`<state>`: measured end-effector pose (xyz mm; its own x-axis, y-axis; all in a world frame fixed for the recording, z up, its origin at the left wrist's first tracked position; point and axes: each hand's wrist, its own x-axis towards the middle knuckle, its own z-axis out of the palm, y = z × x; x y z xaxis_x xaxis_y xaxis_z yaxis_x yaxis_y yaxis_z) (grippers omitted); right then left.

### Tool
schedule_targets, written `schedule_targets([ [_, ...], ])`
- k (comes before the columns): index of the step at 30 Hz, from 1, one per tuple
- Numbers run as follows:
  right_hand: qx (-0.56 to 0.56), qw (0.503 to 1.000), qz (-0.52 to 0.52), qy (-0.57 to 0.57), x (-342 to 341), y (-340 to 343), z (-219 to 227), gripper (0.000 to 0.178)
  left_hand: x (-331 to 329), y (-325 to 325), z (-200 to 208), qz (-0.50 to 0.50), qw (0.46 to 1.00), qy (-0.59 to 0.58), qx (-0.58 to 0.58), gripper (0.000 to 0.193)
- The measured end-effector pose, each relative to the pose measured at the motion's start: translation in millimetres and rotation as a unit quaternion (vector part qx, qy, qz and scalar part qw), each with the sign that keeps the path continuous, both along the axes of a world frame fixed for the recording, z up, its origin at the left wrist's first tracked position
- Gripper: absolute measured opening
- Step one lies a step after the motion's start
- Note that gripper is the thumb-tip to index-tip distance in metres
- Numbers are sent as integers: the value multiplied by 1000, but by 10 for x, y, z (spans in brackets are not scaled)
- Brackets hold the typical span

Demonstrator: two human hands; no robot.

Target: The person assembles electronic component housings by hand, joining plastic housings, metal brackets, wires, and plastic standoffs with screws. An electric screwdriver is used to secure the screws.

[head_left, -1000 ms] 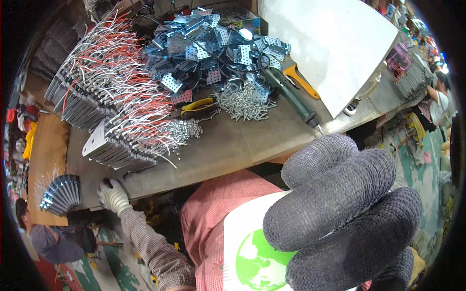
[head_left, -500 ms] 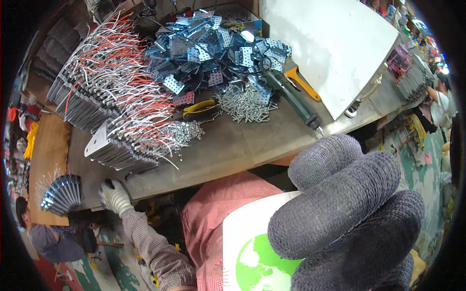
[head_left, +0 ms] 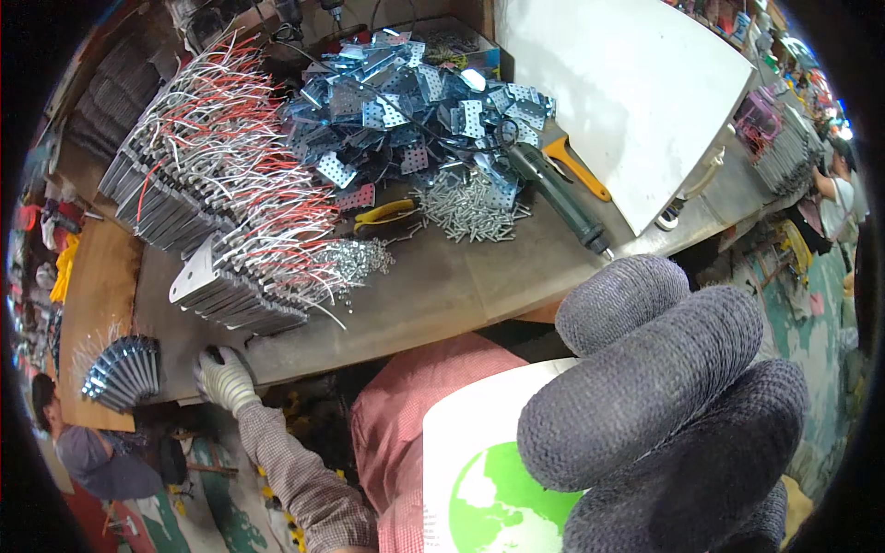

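My right hand [head_left: 645,387], in a dark grey knitted glove, looms very close at the lower right. Its fingers are bent and pressed together over a white card [head_left: 461,433] with a green round print; part of the grip is hidden. My left hand [head_left: 226,380] wears a pale striped glove with dark fingertips. It rests at the front edge of the metal workbench [head_left: 415,313], fingers laid on the top, with nothing visible in it. Nearby on the left stands a fanned row of dark metal pieces [head_left: 122,371] with thin wires.
Stacked grey plates with white and red wires [head_left: 221,184] fill the bench's left. Behind are perforated metal brackets [head_left: 396,111], loose screws [head_left: 470,205], small nuts [head_left: 359,263], yellow-handled pliers [head_left: 385,213], a green power screwdriver [head_left: 558,198] and a white panel [head_left: 627,92]. Other people sit nearby.
The bench scene has shifted slightly down and right in the picture. My right hand and the white card stay almost in place; my left hand remains at the bench edge.
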<state>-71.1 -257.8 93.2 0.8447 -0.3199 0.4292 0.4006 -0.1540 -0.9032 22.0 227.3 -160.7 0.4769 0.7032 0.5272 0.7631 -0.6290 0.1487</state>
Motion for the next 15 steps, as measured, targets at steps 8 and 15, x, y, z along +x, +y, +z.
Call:
schedule_targets([
  [8, -3, 1000, -23, 19, -31, -4, 23, 51, 13, -47, 74, 22, 998, 28, -59, 53],
  [15, -5, 998, -45, 34, -66, -15, 65, 53, 36, -88, 88, 22, 998, 22, -46, 56],
])
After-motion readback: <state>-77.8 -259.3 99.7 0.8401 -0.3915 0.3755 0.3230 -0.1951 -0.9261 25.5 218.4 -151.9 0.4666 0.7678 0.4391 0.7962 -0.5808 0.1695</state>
